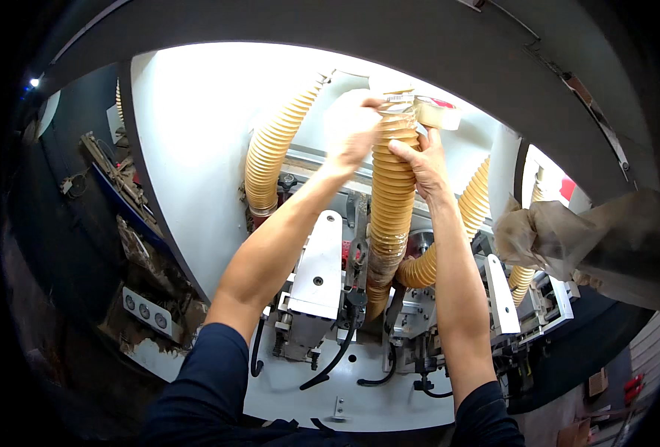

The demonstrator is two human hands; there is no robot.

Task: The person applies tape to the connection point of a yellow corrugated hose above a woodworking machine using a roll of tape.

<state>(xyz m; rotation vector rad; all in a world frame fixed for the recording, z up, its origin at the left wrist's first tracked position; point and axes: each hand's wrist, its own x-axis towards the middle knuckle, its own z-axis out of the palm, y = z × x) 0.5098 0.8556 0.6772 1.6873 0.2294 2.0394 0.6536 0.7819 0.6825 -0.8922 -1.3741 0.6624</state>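
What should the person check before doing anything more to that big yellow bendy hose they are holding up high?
1. Left hand gripping the top of the middle ribbed hose: ok.
2. Right hand on the hose just below the top: ok.
3. Tape roll within reach, right beside the hose top: ok.
4. Hose top seated on its fitting: cannot tell, hands hide it and the light glares.
5. Lower hose clean and whole: not ok, it looks stained and dark near the machine.
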